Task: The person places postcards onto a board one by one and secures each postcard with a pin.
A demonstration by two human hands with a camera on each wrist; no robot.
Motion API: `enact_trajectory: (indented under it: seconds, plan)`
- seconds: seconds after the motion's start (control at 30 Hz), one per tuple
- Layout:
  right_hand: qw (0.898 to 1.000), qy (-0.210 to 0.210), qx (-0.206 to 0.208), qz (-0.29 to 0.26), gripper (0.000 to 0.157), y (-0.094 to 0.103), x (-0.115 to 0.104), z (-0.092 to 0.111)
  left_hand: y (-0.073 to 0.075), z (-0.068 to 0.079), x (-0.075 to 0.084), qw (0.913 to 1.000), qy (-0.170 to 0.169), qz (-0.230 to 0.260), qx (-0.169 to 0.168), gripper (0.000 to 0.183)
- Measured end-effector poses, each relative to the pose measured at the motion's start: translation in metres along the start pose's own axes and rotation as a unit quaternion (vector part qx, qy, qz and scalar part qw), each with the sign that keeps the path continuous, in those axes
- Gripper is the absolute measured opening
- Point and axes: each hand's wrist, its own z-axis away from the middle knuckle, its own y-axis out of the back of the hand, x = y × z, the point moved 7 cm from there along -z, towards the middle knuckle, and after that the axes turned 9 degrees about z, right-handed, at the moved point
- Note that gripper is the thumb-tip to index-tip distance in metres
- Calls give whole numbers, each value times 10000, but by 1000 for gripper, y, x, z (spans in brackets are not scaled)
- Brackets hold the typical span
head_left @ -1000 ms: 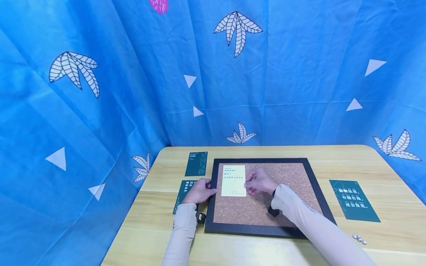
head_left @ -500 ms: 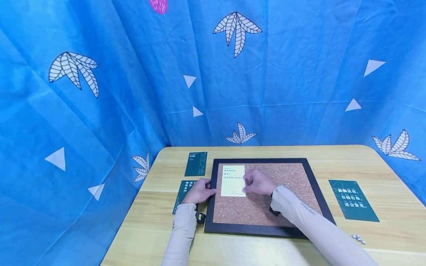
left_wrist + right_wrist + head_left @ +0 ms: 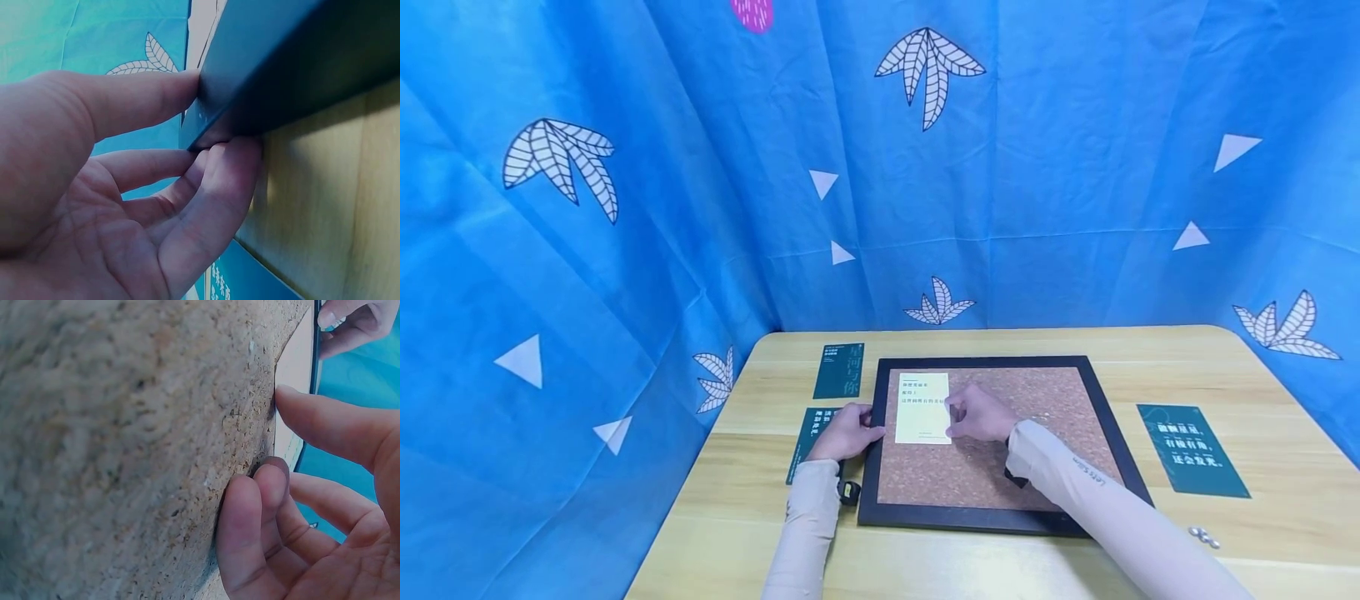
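A black-framed corkboard (image 3: pixel 925 483) lies on the table in front of me. My left hand (image 3: pixel 846 432) grips its left edge; in the left wrist view the thumb is on the frame's face (image 3: pixel 250 44) and fingertips tuck against its underside. A pale yellow card (image 3: pixel 921 421) with printed lines lies upright at the board's upper left. My right hand (image 3: pixel 981 414) holds the card's right edge, its thumb on the edge and other fingertips against the cork (image 3: pixel 156 456) beside it in the right wrist view.
Left of the board lie two dark green cards (image 3: pixel 837 371), one partly under my left hand and wrist. Another green card (image 3: pixel 1193 450) lies to the right, with several small silvery pieces (image 3: pixel 1204 537) nearer me. A blue patterned curtain (image 3: pixel 1037 167) rises behind the wooden table (image 3: pixel 730 500).
My right fingers have shifted slightly along the card's right edge and sit closer over it. The left hand stays on the frame. The head view has drifted slightly.
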Motion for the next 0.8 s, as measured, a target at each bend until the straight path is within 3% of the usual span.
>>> enact_trajectory:
  seconds: [0.3, 0.8]
  plan:
    - [9996, -157, -47, -239, 25, 0, 2, -1, -1, -1, -1, 9999, -109, 95, -83, 49]
    - [9986, -76, -112, -510, 26, 1, 1, 1, 0, 0, -1, 10000, 20, -3, -26, 49]
